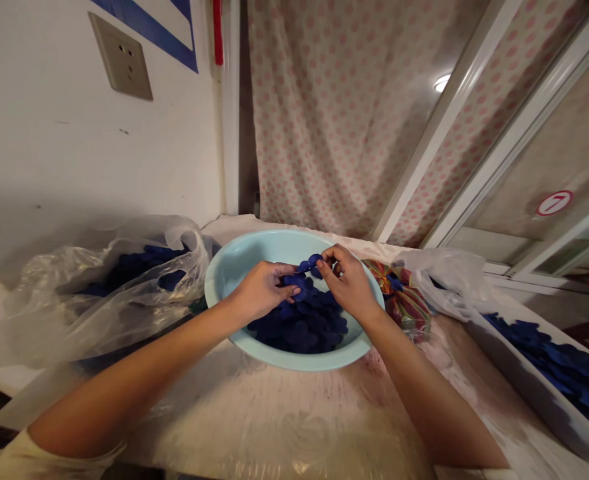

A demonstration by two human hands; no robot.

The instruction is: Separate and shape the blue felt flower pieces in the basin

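Both my hands are above a light blue plastic basin [224, 267] that holds a heap of dark blue flower-shaped pieces [299, 330]. My left hand [262, 293] pinches some blue flower pieces between thumb and fingers, over the middle of the basin. A small blue flower piece [314, 264] spans the gap between the hands. Its right edge is gripped by the thumb and forefinger of my right hand [345, 280]. Whether the pieces in the two hands are joined, I cannot tell.
Left of the basin lies a clear plastic bag [99, 320] with more blue pieces inside. On the right are a striped bundle [404, 297], another clear bag [449, 280] and a white box [529, 373] of blue pieces. A dotted curtain [324, 120] hangs behind.
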